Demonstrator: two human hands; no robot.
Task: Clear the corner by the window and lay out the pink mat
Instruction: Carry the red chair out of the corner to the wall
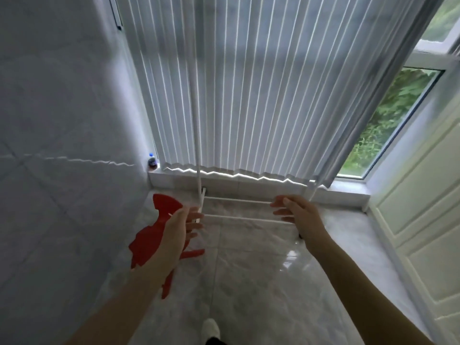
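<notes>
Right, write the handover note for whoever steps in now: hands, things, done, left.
Left hand: open, fingers spread at the left end of the white rack, no grip closed yet.
Right hand: open, fingers reaching over the rack's right end by its upright; firm hold cannot be told.
The rack stands on the floor against the window sill, in front of the blinds. A red object lies on the floor by the left wall. A small bottle sits on the sill's left end.
Done: nothing cleared yet.
Left: move the rack and red object out, lay the pink mat, which is not in view.
</notes>
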